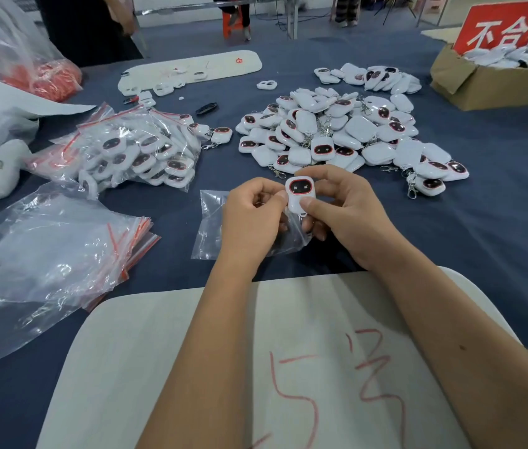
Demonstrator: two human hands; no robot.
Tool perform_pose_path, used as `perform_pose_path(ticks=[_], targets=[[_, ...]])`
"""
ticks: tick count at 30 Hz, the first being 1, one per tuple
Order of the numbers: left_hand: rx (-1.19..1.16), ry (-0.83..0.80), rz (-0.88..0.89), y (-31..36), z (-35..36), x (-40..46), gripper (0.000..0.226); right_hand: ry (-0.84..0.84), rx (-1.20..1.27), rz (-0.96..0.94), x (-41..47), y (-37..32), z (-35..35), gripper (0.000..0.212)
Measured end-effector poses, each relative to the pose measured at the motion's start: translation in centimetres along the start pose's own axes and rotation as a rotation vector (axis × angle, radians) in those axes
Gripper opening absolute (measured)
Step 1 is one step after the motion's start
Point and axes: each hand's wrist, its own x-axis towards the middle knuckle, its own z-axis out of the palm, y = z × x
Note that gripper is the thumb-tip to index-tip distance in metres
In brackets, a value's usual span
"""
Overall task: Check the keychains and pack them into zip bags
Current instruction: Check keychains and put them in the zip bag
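Plainly, the keychain [300,195] was held up off the blue cloth [496,228] with its dark, red-rimmed face turned to the camera, which suited a check of that face before packing. The right hand [350,218] pinched it, thumb across the lower white body and fingers curled behind the top and side. The left hand [251,218] had its fingers curled, thumb tip just touching the keychain's left edge, and it seemed to hold the mouth of a clear zip bag [212,228] that lay under both hands; the exact hold on the plastic could not be made out. Keeping the bag right beneath the piece probably meant it could be slipped in without reaching away.

Supplies sat within arm's sweep: the loose pile of unchecked keychains [347,131] just beyond the hands, the bagged keychains [139,153] heaped to the left, and a stack of empty zip bags [62,251] nearer on the left. A cardboard box [483,82] with a red sign stood well apart at the far right, likely for rejects, so good and bad pieces would not mix
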Motion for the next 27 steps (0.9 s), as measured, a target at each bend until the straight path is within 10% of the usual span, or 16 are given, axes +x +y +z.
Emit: perform_pose_path(ticks=[27], targets=[[-0.013, -0.03, 0.03, 0.24, 0.11, -0.24, 0.01, -0.017, -0.007, 0.007, 0.07, 0.14, 0.23, 0.036]])
